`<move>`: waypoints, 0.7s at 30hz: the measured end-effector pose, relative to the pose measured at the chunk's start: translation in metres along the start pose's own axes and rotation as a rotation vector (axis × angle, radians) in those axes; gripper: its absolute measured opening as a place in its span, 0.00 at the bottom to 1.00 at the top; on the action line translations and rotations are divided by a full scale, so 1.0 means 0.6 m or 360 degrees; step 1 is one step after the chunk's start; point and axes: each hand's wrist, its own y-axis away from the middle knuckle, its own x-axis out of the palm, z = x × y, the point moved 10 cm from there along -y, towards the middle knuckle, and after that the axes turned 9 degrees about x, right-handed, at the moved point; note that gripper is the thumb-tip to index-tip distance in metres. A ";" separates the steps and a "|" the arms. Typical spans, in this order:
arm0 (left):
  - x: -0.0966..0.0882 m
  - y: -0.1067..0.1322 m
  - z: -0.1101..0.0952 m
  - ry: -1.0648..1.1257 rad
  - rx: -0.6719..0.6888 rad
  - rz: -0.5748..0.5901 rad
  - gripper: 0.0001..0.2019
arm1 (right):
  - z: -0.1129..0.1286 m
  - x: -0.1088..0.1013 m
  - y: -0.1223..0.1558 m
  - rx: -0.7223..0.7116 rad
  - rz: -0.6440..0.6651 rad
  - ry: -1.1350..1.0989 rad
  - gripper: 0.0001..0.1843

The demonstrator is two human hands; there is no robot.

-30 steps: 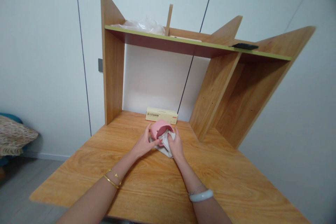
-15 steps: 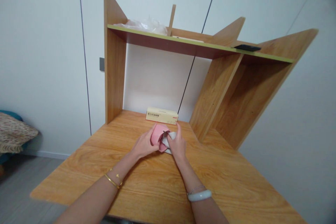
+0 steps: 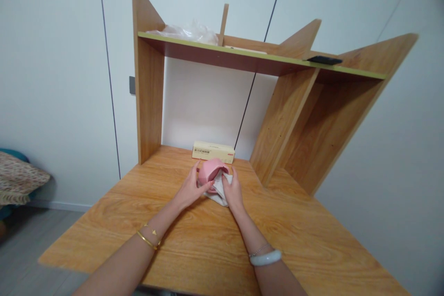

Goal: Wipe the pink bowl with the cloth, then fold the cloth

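A pink cup point(image 3: 210, 169) is held tilted just above the wooden desk point(image 3: 194, 236), its opening turned toward me. My left hand point(image 3: 189, 190) grips it from the left side. My right hand point(image 3: 231, 190) presses a crumpled white cloth point(image 3: 218, 190) against the cup's opening and lower edge. Part of the cloth lies under both hands, and the inside of the cup is mostly hidden by it.
A long yellow box point(image 3: 212, 151) lies at the back of the desk just behind the cup. A wooden shelf unit point(image 3: 243, 55) rises at the rear, with a clear plastic bag point(image 3: 189, 33) and a dark flat object point(image 3: 323, 60) on top. A patterned cushion point(image 3: 17, 178) sits far left.
The cup has tipped back up, from lying low under my hands half a second ago. The cloth has shifted with my right hand along its rim.
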 end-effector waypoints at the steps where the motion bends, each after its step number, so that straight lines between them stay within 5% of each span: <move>1: 0.007 0.001 -0.002 0.0049 0.0020 0.0036 0.40 | -0.001 0.003 0.000 -0.0003 0.0019 -0.0049 0.29; 21: -0.005 0.001 -0.029 -0.0328 0.0042 0.0197 0.38 | 0.026 -0.014 0.006 -0.0061 -0.0035 0.0476 0.33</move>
